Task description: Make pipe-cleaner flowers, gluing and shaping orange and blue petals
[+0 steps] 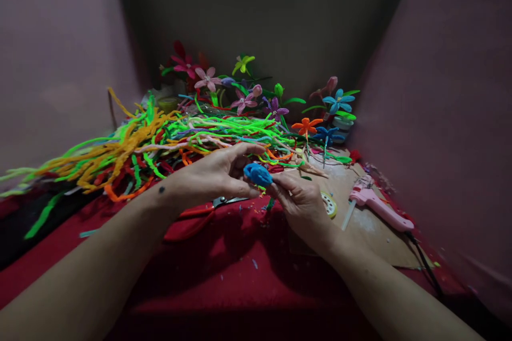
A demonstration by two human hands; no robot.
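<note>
A small blue pipe-cleaner bud [258, 174] sits between both hands above the red cloth [240, 266]. My left hand [216, 173] pinches its left side with thumb and fingers curled. On the other side, my right hand [300, 200] grips it with closed fingers. A short green stem piece shows just below the bud.
A big heap of loose pipe cleaners [132, 149] in green, orange and yellow lies to the left and behind. Finished pipe-cleaner flowers [244, 98] stand at the back. Red-handled scissors [200, 216] lie under my left wrist. A pink glue gun [380, 208] and a tape roll [330, 204] rest on brown cardboard [384, 245] at right.
</note>
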